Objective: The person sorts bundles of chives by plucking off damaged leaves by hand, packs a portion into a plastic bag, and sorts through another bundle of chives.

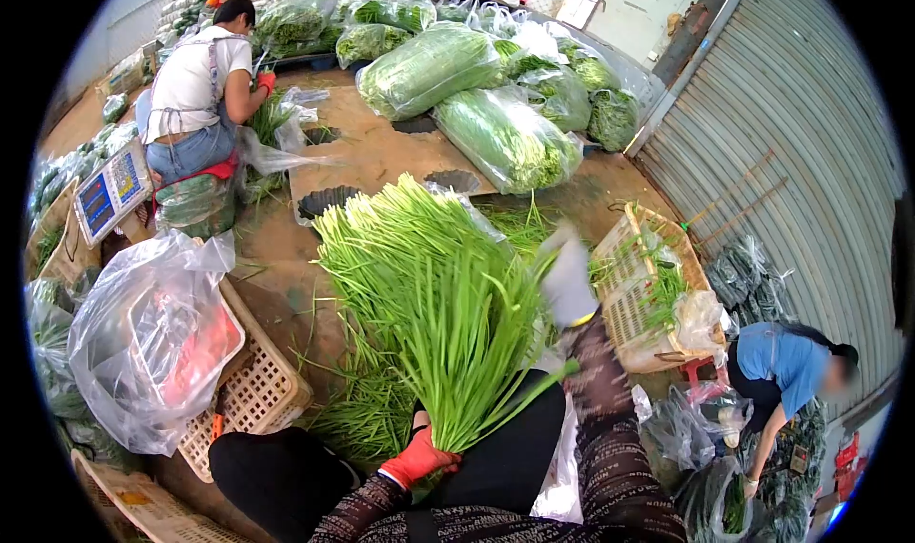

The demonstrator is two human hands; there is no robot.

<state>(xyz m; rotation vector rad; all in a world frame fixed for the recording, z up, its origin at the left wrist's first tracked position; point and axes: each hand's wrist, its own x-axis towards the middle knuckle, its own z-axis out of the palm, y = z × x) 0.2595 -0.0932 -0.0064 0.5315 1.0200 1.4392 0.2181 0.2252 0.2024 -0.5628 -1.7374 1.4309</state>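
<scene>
My left hand [420, 458], in a red glove, is closed around the lower end of a bunch of long green chives [467, 343] above my lap. The leaves fan upward and away from me. Behind them lies a pile of chives [391, 228], its pale cut ends pointing to the far side. My right hand [569, 281], in a grey-white glove, is beside the right edge of the bunch. Motion smears it, so its fingers cannot be made out. Loose chives [367, 424] lie on the floor left of my knees.
Plastic crates stand left [272, 390] and right [643, 328]. A clear plastic bag [143, 343] covers part of the left crate, near a scale [112, 192]. Large bagged bundles of greens [429, 71] sit ahead. One person [195, 90] sits far left; another [777, 362] bends at right.
</scene>
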